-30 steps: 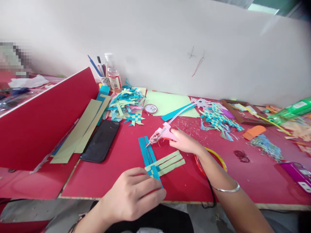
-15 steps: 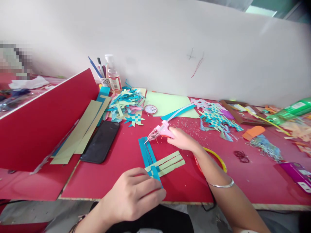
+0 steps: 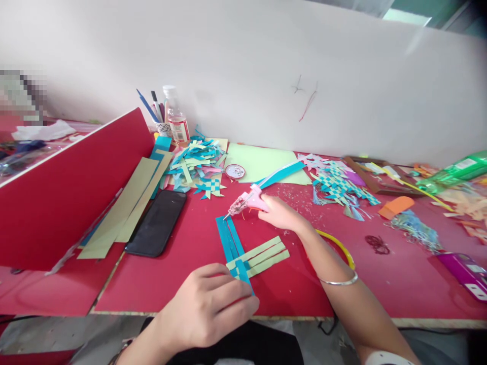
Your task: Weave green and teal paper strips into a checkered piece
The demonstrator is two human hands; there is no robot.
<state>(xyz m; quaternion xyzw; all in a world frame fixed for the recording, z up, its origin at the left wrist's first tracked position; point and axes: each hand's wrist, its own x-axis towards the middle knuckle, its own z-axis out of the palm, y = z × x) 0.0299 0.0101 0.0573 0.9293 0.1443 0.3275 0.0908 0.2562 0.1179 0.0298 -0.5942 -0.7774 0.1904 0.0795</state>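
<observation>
Beyond both hands [image 3: 215,305] [image 3: 279,212], pens [image 3: 148,107] in cup [image 3: 163,130]

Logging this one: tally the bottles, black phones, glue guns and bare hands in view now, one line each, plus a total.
Bottles: 2 (clear bottle, green bottle)
Black phones: 1 (black phone)
Glue guns: 1 (pink glue gun)
Bare hands: 2 (left hand, right hand)
Total: 6

A phone [image 3: 157,223] is lying at eight o'clock; pens [image 3: 148,107] are leaning beside a clear bottle [image 3: 177,126] at ten — a green bottle [image 3: 458,173] is lying at three.
</observation>
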